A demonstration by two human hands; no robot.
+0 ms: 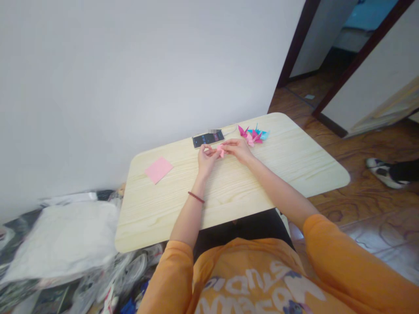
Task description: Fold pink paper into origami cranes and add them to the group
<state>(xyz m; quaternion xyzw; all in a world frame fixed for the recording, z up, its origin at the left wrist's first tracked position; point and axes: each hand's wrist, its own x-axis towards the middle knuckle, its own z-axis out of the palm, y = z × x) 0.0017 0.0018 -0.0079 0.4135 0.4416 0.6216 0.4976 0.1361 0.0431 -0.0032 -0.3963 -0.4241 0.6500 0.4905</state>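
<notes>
Between my two hands, over the middle of the table, is a small folded piece of pink paper (221, 151). My left hand (207, 158) pinches its left side with thumb and fingers. From the right, my right hand (238, 149) grips the other side with its fingertips. The fingers partly cover the paper, so its exact shape is hard to make out. Just beyond my hands lies a phone (208, 138) with its screen lit. A flat square of pink paper (159, 169) rests to the left of my left hand.
Several folded paper cranes in pink, magenta and blue (253, 135) sit at the table's back right. The pale wooden table (157, 213) stands against a white wall (147, 74). Bagged items and a white package (72, 235) are at the left. Another person's shoe (386, 172) shows at the right.
</notes>
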